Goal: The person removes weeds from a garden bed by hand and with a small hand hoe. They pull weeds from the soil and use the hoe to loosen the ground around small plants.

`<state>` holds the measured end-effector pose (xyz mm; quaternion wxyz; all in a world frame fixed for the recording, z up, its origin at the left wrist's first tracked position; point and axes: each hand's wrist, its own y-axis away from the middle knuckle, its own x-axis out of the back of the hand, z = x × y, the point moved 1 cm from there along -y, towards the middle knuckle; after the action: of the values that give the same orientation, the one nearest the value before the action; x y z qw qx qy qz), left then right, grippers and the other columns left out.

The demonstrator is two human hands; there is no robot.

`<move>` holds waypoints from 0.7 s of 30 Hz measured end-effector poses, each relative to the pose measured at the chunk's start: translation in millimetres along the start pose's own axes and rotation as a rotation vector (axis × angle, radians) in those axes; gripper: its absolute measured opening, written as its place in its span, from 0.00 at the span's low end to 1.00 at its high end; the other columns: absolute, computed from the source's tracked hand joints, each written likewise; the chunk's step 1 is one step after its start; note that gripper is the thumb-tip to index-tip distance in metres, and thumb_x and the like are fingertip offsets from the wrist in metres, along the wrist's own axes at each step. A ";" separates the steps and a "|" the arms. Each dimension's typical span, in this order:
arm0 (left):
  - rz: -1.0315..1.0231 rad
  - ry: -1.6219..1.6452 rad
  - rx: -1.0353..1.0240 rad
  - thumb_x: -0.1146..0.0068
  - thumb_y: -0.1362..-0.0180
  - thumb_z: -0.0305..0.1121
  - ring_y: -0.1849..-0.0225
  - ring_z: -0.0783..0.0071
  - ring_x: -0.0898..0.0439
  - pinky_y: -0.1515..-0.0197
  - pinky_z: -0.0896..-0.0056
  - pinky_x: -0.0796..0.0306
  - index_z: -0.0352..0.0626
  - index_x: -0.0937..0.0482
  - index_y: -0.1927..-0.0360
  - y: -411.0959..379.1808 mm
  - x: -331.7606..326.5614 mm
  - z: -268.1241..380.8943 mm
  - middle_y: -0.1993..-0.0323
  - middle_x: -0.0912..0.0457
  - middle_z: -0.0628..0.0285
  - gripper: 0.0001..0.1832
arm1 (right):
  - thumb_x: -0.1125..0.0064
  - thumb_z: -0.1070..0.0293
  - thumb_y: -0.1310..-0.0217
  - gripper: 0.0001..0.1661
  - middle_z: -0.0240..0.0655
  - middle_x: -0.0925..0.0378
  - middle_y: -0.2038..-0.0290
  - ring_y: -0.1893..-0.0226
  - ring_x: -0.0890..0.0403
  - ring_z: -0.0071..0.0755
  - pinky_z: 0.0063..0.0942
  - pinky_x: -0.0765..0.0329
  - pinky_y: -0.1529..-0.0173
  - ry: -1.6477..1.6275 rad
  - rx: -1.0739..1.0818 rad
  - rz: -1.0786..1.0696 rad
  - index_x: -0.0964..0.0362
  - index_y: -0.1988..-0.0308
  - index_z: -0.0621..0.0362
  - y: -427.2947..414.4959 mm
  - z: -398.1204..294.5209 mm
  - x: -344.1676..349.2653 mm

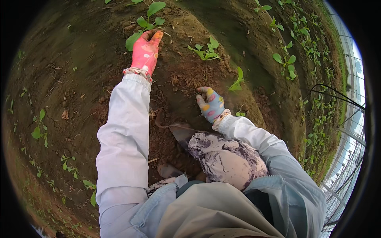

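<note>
My left hand (146, 53), in a pink patterned glove with soiled fingertips, reaches forward to the base of a leafy green seedling (150, 20). Its fingers are bent together at the soil, and whatever lies between them is hidden. One broad leaf (133, 40) shows beside the glove. My right hand (212, 104) wears a light blue glove with coloured dots and hovers low over the loose soil (186, 78). Its thumb and forefinger are curled with a gap between them, and nothing shows there. Nearby stand a small lobed seedling (207, 51) and a narrow-leaved one (237, 81).
A furrow (247, 44) runs along the right side of the bed. Beyond it grow rows of seedlings (287, 62); more small plants (38, 128) dot the left. My shoe (181, 132) and patterned trouser knee (227, 160) are below my hands. A metal-framed structure (351, 134) edges the far right.
</note>
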<state>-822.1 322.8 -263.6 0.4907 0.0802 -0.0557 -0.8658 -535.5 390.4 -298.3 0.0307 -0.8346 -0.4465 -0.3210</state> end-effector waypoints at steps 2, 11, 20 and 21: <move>-0.008 0.024 0.058 0.37 0.33 0.38 0.67 0.81 0.23 0.63 0.77 0.29 0.38 0.21 0.49 53.9 37.6 8.9 0.63 0.17 0.69 0.16 | 0.40 0.66 0.34 0.19 0.33 0.20 0.67 0.67 0.19 0.30 0.29 0.22 0.59 -0.003 -0.047 -0.039 0.26 0.45 0.58 -1.0 3.8 5.6; -0.448 -1.365 0.315 0.32 0.42 0.41 0.39 0.47 0.24 0.39 0.55 0.28 0.42 0.30 0.32 365.3 132.2 135.0 0.37 0.27 0.46 0.35 | 0.39 0.61 0.35 0.22 0.39 0.20 0.59 0.58 0.19 0.39 0.35 0.23 0.53 0.258 0.180 -0.141 0.26 0.44 0.55 9.6 7.7 6.9; 0.185 -1.194 0.164 0.37 0.37 0.35 0.43 0.52 0.21 0.43 0.60 0.27 0.40 0.27 0.36 448.3 128.1 160.1 0.43 0.22 0.51 0.26 | 0.45 0.61 0.34 0.19 0.44 0.25 0.47 0.45 0.20 0.50 0.44 0.20 0.47 1.022 0.380 -0.813 0.27 0.46 0.53 70.6 -17.6 -20.7; 0.244 -1.175 0.129 0.37 0.36 0.34 0.45 0.55 0.20 0.45 0.62 0.26 0.41 0.27 0.36 446.5 129.8 162.5 0.45 0.21 0.51 0.26 | 0.45 0.60 0.35 0.18 0.43 0.24 0.48 0.46 0.20 0.49 0.43 0.19 0.48 0.971 0.365 -0.756 0.26 0.48 0.53 64.4 2.8 -24.5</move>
<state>-543.7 -14.4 -36.9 0.4678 -0.3888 -0.3788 -0.6975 -494.5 335.0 -299.2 0.2559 -0.3603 -0.6928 -0.5699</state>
